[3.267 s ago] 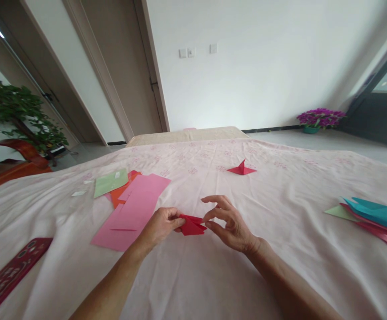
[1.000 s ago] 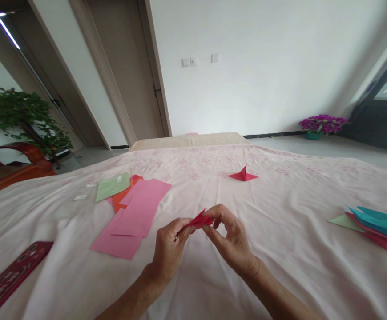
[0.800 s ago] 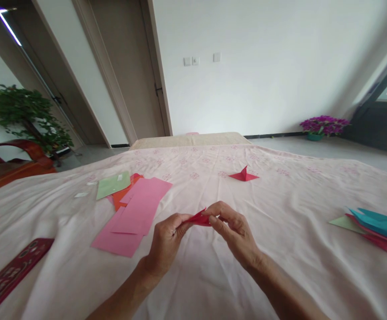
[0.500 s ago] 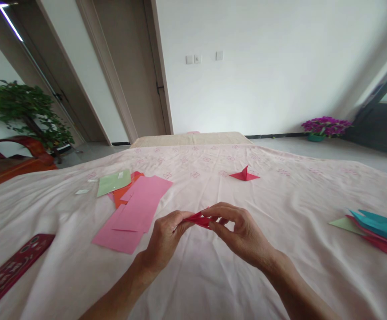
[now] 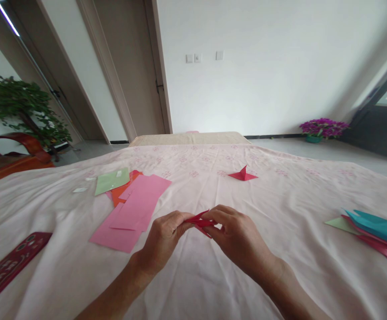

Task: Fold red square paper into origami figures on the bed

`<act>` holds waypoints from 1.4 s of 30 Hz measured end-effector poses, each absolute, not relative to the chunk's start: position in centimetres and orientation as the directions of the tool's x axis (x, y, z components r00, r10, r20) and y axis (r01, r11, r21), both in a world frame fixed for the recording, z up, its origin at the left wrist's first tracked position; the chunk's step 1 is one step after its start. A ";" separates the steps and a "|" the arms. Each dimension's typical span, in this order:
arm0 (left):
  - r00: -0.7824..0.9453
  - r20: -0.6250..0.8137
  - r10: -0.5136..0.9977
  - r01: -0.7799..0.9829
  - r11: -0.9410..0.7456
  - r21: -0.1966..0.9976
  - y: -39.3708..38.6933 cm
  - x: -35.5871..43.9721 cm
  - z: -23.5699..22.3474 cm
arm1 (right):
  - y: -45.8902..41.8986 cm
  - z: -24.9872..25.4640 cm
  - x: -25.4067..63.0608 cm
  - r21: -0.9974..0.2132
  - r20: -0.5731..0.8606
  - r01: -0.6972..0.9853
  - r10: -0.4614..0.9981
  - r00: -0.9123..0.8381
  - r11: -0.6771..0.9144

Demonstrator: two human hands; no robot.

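Between my two hands is a small piece of folded red paper [image 5: 200,220], held above the cloth with its pointed flaps spread. My left hand [image 5: 167,233] pinches its left end between thumb and fingers. On the other side, my right hand [image 5: 235,231] is closed on the right part, and its fingers cover some of the folds. Farther back on the cloth stands a folded red paper figure [image 5: 243,174] with one point upright. Pink paper sheets [image 5: 142,204] lie overlapping to the left of my hands.
A cloth [image 5: 193,275] with creases covers the table. At left are a green paper packet [image 5: 112,181], orange paper [image 5: 122,194] and a dark red printed box [image 5: 11,269]. Folded blue paper [image 5: 376,226] lies with other colours at right. A wooden chair [image 5: 23,153] stands beyond the left edge.
My right fingers have shifted on the folded red paper, and more of its flaps show, one pointing up and one down. My left hand keeps its pinch. The view has moved slightly.
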State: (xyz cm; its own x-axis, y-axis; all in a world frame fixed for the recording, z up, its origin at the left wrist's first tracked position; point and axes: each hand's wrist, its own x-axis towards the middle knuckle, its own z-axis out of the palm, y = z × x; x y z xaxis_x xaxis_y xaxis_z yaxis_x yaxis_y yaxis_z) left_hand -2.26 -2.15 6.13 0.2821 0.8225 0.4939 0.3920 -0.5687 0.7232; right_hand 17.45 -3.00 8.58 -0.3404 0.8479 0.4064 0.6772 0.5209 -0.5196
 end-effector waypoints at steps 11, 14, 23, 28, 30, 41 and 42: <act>0.302 0.518 0.800 0.398 -0.599 0.694 -2.2 -2.4 6.1 | -2.9 8.6 17.4 -0.500 0.452 0.674 0.828 -0.333 0.544; 0.291 0.518 0.804 0.395 -0.595 0.700 -2.1 -2.4 6.2 | -2.8 8.6 17.6 -0.456 0.465 0.682 0.806 -0.366 0.572; 0.262 0.356 0.897 0.348 -0.432 0.832 -1.8 -2.5 6.0 | -2.7 9.3 18.3 -0.540 0.450 0.586 0.796 -0.405 0.604; 0.274 0.321 0.907 0.332 -0.402 0.853 -1.7 -2.5 6.1 | -2.7 9.4 18.2 -0.558 0.454 0.567 0.795 -0.402 0.606; 0.278 0.309 0.910 0.323 -0.391 0.862 -1.7 -2.5 6.1 | -2.8 9.5 18.2 -0.569 0.458 0.552 0.793 -0.402 0.609; 0.269 0.381 0.884 0.329 -0.457 0.827 -1.9 -2.7 6.5 | -3.1 9.5 17.5 -0.653 0.477 0.516 0.830 -0.289 0.555; 0.271 0.387 0.881 0.332 -0.463 0.822 -1.9 -2.7 6.5 | -3.2 9.5 17.5 -0.654 0.480 0.517 0.831 -0.281 0.552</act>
State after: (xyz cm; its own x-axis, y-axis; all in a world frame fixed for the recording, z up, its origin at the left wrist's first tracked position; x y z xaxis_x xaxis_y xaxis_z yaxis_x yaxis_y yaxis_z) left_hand -2.73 -1.90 6.55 0.2711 0.8813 0.3871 0.3316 -0.4631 0.8219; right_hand 17.47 -3.16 9.53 -0.2806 0.8311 0.4801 0.5171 0.5523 -0.6539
